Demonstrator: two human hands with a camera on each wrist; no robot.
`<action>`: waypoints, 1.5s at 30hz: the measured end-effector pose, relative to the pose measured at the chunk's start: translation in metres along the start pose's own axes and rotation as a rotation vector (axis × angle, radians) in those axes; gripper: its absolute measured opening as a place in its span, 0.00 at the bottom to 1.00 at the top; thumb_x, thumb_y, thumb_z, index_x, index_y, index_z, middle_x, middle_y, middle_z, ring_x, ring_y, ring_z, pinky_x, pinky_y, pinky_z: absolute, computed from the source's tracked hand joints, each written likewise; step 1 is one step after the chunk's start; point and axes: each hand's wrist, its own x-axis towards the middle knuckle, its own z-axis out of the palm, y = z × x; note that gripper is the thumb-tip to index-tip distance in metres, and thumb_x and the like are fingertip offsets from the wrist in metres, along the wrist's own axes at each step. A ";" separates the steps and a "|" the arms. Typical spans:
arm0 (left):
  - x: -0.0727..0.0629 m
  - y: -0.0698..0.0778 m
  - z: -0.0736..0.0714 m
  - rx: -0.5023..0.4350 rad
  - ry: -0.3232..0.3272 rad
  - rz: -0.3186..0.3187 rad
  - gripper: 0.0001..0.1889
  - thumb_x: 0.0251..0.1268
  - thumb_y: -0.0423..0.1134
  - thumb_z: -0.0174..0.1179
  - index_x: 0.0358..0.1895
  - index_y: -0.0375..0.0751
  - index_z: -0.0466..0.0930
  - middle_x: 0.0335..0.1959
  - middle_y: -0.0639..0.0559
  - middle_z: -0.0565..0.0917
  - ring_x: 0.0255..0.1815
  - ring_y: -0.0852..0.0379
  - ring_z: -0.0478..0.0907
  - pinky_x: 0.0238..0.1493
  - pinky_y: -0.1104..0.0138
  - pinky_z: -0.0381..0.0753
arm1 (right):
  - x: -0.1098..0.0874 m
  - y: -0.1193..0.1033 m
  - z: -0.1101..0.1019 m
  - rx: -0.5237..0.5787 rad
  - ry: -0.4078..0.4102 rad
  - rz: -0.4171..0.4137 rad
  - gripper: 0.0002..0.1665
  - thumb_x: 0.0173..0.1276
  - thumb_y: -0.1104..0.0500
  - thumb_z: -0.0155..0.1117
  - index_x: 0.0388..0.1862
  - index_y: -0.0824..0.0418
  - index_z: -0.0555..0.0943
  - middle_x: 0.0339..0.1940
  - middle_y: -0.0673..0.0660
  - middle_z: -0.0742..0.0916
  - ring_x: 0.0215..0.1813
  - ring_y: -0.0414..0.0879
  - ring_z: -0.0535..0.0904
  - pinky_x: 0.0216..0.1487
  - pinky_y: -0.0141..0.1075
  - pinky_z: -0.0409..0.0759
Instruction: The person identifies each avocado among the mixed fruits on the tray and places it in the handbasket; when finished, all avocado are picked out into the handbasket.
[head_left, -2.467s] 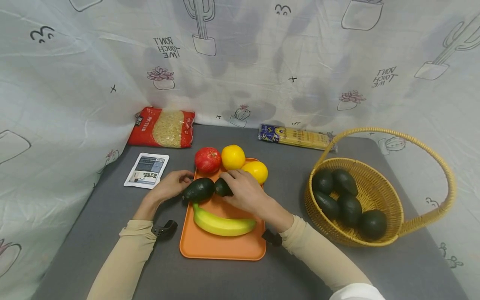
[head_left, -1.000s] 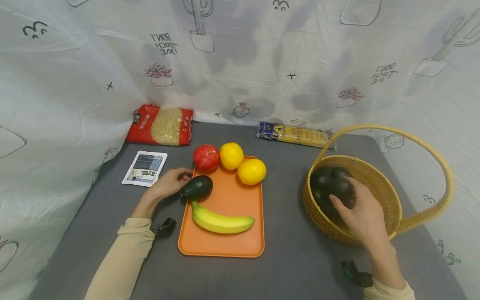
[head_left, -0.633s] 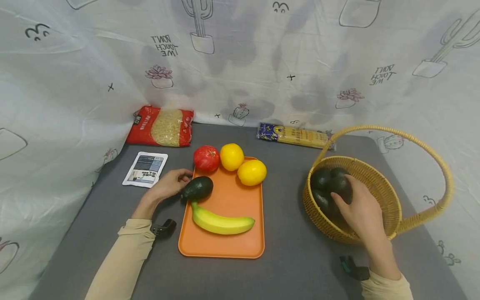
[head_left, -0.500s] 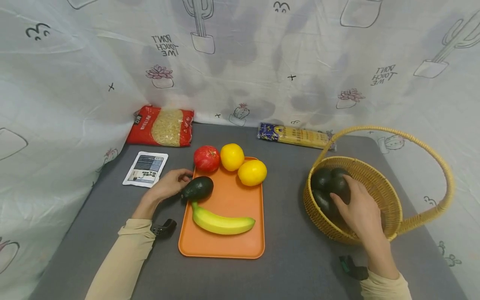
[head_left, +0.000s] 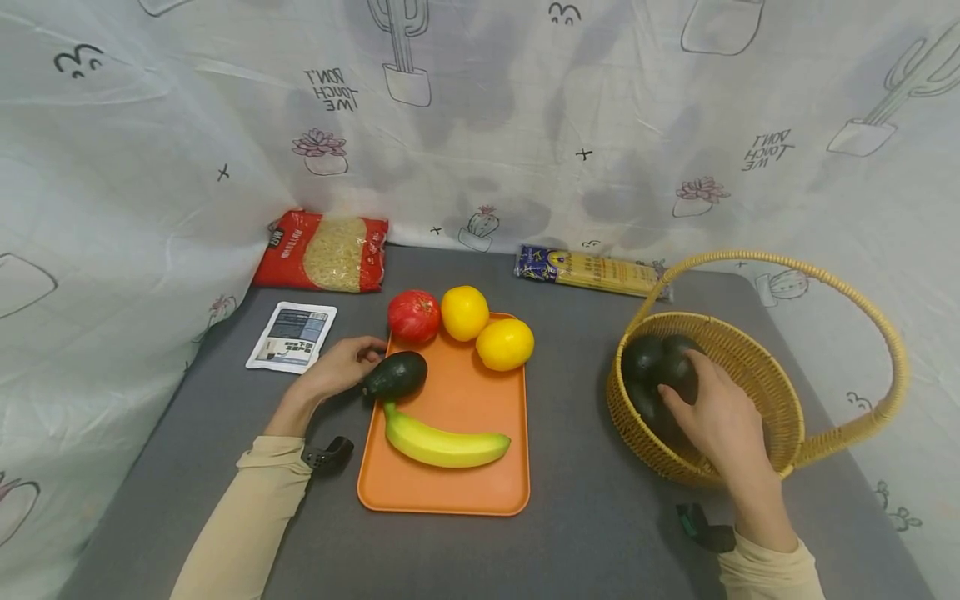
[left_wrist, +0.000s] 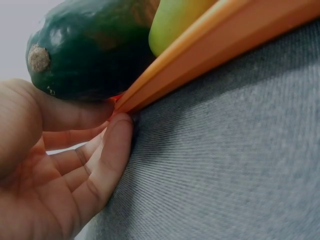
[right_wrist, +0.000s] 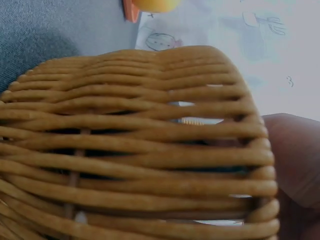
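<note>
My left hand (head_left: 341, 367) is at the left rim of an orange tray (head_left: 480, 492); in the left wrist view its thumb and fingertips pinch that rim (left_wrist: 150, 82). Right above the thumb, a dark green avocado (head_left: 396, 377) lies across the tray's edge. A banana (head_left: 446, 443) lies in the tray, two yellow fruits (head_left: 505, 344) and a red pomegranate (head_left: 414, 317) at its far end. My right hand (head_left: 723, 417) reaches into a wicker basket (head_left: 776, 383), thumb and fingers round an avocado (head_left: 680, 373). In the right wrist view the basket's weave (right_wrist: 140, 145) hides most of that hand.
More avocados (head_left: 641, 360) lie in the basket beside my right hand. The tall basket handle (head_left: 847, 287) arches over it. A red pasta bag (head_left: 326, 252), a white pouch (head_left: 292, 337) and a spaghetti pack (head_left: 592, 272) lie on the grey table (head_left: 577, 533). Printed cloth hangs behind.
My right hand has carried an avocado from the tray rightward into the basket, then held nearly still there. My left hand has stayed at the tray's left rim.
</note>
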 end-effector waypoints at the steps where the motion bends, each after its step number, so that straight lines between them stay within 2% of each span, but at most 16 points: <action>1: 0.000 0.000 0.000 0.001 0.000 0.001 0.19 0.65 0.26 0.51 0.58 0.23 0.74 0.39 0.36 0.81 0.40 0.50 0.76 0.40 0.65 0.74 | 0.000 0.000 0.000 -0.005 -0.010 0.009 0.37 0.63 0.52 0.67 0.66 0.66 0.68 0.58 0.75 0.79 0.49 0.74 0.78 0.40 0.65 0.73; 7: 0.001 0.000 0.000 0.000 0.002 0.006 0.19 0.64 0.26 0.50 0.58 0.23 0.74 0.39 0.37 0.81 0.40 0.49 0.76 0.40 0.66 0.74 | 0.003 0.002 -0.002 -0.016 -0.077 0.059 0.40 0.68 0.46 0.61 0.67 0.73 0.65 0.60 0.78 0.77 0.52 0.75 0.76 0.45 0.65 0.73; 14: 0.000 0.000 0.000 -0.001 0.007 0.008 0.19 0.64 0.26 0.50 0.57 0.23 0.74 0.39 0.37 0.81 0.40 0.49 0.76 0.40 0.66 0.74 | 0.001 0.002 -0.003 0.004 -0.080 0.012 0.39 0.64 0.52 0.67 0.69 0.67 0.66 0.62 0.76 0.76 0.53 0.75 0.76 0.44 0.65 0.73; 19: 0.000 0.000 0.001 -0.004 0.002 0.002 0.18 0.65 0.26 0.50 0.57 0.23 0.74 0.39 0.37 0.81 0.40 0.49 0.76 0.40 0.67 0.74 | -0.002 0.003 -0.002 0.012 -0.069 0.010 0.39 0.62 0.53 0.69 0.69 0.65 0.67 0.62 0.75 0.76 0.55 0.73 0.75 0.44 0.65 0.73; 22: 0.000 -0.001 0.001 -0.006 -0.004 0.000 0.18 0.66 0.26 0.51 0.57 0.24 0.74 0.39 0.37 0.81 0.40 0.50 0.76 0.40 0.67 0.74 | -0.005 0.005 -0.002 0.014 -0.005 0.033 0.39 0.61 0.52 0.69 0.68 0.64 0.68 0.60 0.73 0.78 0.52 0.72 0.77 0.41 0.64 0.73; 25: 0.001 -0.002 0.001 -0.010 -0.006 0.001 0.18 0.66 0.26 0.51 0.58 0.24 0.74 0.39 0.37 0.81 0.40 0.50 0.76 0.39 0.67 0.74 | -0.007 0.009 -0.003 0.024 0.120 0.058 0.37 0.61 0.54 0.70 0.67 0.63 0.69 0.55 0.72 0.80 0.48 0.71 0.78 0.38 0.64 0.71; 29: 0.001 -0.002 0.001 -0.012 -0.002 -0.005 0.18 0.66 0.26 0.51 0.58 0.24 0.74 0.39 0.37 0.81 0.40 0.50 0.76 0.40 0.67 0.74 | -0.007 0.017 -0.005 0.021 0.322 0.021 0.35 0.57 0.61 0.71 0.63 0.67 0.71 0.53 0.74 0.80 0.50 0.72 0.76 0.43 0.64 0.71; 31: 0.001 -0.001 0.001 -0.010 -0.002 -0.007 0.18 0.66 0.27 0.51 0.58 0.24 0.74 0.39 0.37 0.81 0.40 0.50 0.76 0.40 0.66 0.74 | -0.007 0.021 -0.004 0.003 0.388 -0.006 0.34 0.55 0.64 0.71 0.61 0.69 0.72 0.53 0.76 0.80 0.51 0.74 0.75 0.46 0.64 0.70; 33: 0.001 -0.001 0.001 -0.010 -0.003 -0.008 0.18 0.66 0.27 0.51 0.58 0.24 0.74 0.39 0.37 0.81 0.40 0.49 0.76 0.41 0.66 0.74 | -0.007 0.025 -0.002 -0.019 0.408 -0.011 0.33 0.54 0.66 0.70 0.60 0.71 0.72 0.51 0.77 0.79 0.49 0.76 0.75 0.46 0.65 0.70; 36: 0.001 -0.001 0.001 -0.009 -0.002 -0.007 0.18 0.66 0.27 0.51 0.58 0.24 0.74 0.40 0.37 0.81 0.41 0.49 0.76 0.41 0.66 0.74 | -0.009 0.029 0.000 -0.026 0.338 0.042 0.33 0.56 0.67 0.69 0.60 0.73 0.70 0.53 0.79 0.77 0.47 0.78 0.73 0.44 0.67 0.69; 40: 0.001 0.000 0.001 -0.015 -0.006 -0.007 0.18 0.66 0.26 0.50 0.58 0.24 0.73 0.40 0.37 0.81 0.41 0.49 0.76 0.40 0.67 0.74 | -0.012 0.036 0.003 -0.028 0.193 0.112 0.29 0.61 0.66 0.64 0.60 0.75 0.69 0.55 0.81 0.74 0.47 0.80 0.72 0.42 0.68 0.69; 45: 0.001 0.000 0.001 -0.008 -0.001 -0.005 0.18 0.65 0.26 0.50 0.58 0.24 0.74 0.39 0.37 0.81 0.40 0.49 0.76 0.40 0.66 0.74 | -0.014 0.044 0.005 -0.062 0.036 0.130 0.25 0.66 0.63 0.57 0.58 0.78 0.70 0.55 0.82 0.73 0.49 0.80 0.71 0.45 0.68 0.70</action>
